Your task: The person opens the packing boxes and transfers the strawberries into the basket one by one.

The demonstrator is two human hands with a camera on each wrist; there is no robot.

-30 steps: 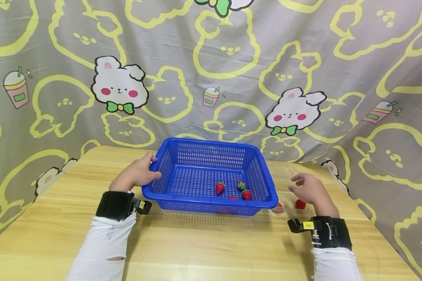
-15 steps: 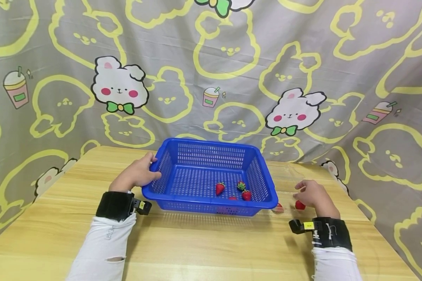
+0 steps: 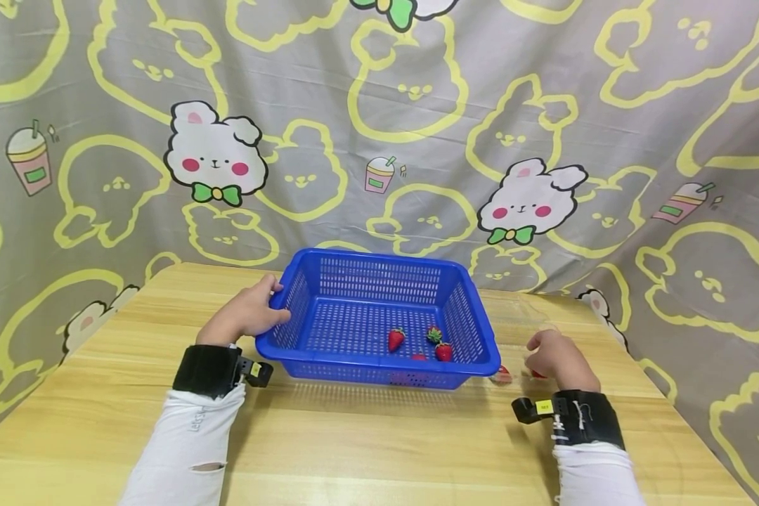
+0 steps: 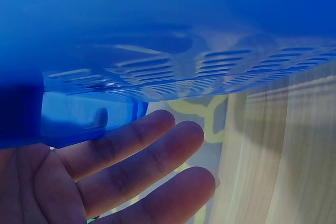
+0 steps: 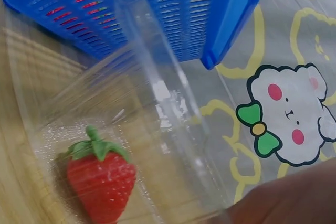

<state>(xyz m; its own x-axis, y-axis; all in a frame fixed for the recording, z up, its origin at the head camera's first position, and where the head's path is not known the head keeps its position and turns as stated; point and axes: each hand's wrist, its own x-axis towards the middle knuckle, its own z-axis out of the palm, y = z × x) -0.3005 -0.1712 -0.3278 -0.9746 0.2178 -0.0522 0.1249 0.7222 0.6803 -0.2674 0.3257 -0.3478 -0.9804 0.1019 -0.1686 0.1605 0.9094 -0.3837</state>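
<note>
My left hand (image 3: 247,309) grips the left rim of a blue plastic basket (image 3: 379,361), thumb over the edge; in the left wrist view several fingers (image 4: 147,153) stretch out beside its slotted wall. Inside the basket lie several strawberries (image 3: 396,339), mostly toward the front right. My right hand (image 3: 556,357) reaches down over a clear plastic box (image 5: 163,98) just right of the basket. One strawberry (image 5: 102,184) with green leaves lies in that box. Another red strawberry (image 3: 537,374) shows partly below my right fingers, which are hidden; I cannot tell if they hold it.
Everything stands on a light wooden table (image 3: 367,450). A grey curtain (image 3: 329,119) printed with cartoon rabbits hangs close behind and at both sides. Each wrist wears a black strap (image 3: 207,369) with a small camera.
My right hand has come down and slightly toward me over the box, and now covers most of the strawberry there. The left hand and the basket have stayed put.
</note>
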